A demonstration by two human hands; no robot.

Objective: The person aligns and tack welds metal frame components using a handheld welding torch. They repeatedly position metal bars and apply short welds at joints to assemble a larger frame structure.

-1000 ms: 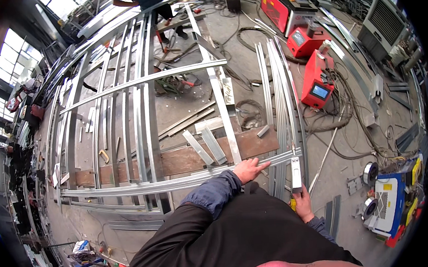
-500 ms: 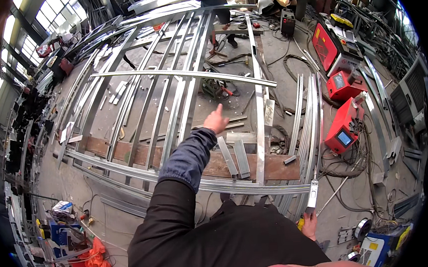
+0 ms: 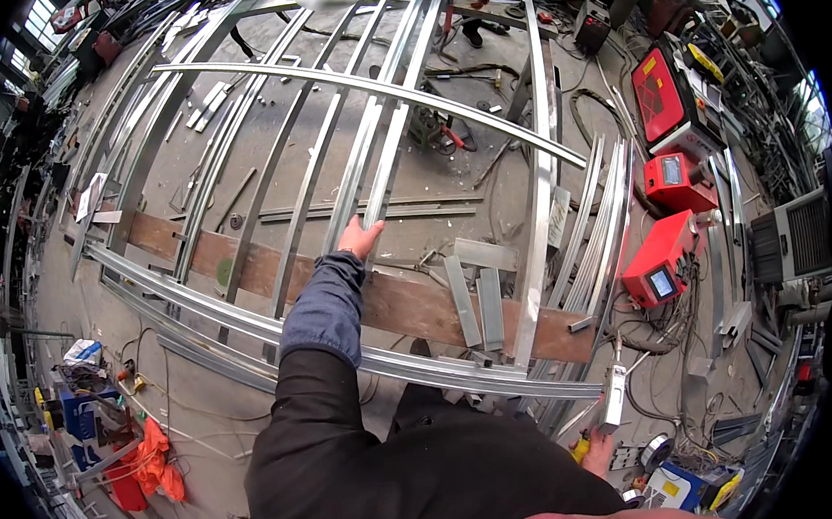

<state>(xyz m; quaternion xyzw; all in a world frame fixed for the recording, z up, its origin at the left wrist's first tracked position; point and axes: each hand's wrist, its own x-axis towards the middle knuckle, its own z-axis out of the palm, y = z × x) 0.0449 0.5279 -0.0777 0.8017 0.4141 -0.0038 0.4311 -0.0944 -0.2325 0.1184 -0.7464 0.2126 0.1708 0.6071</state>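
My left hand [image 3: 361, 238] reaches forward and wraps round one of the long silver metal bars [image 3: 386, 170] of the frame, its thumb showing and the other fingers mostly hidden. Low on the right, my right hand [image 3: 598, 453] is closed on a welding gun [image 3: 616, 395] with a pale, boxy body and a thin nozzle pointing away from me. The gun is beside the right end of the near metal rail [image 3: 463, 377]. A crosswise metal bar [image 3: 355, 80] lies over the lengthwise ones.
Short metal offcuts [image 3: 490, 307] rest on a brown board [image 3: 410, 308] under the frame. Right of it are a bundle of thin bars [image 3: 606, 217], two red machines with screens [image 3: 662, 260] and tangled cables. An orange cloth [image 3: 156, 463] hangs at lower left. A person's legs [image 3: 472, 5] show beyond.
My left hand was pointing forward in the air; it has come back and left, and now grips a bar. My view has tilted down. The welding gun stays in my right hand.
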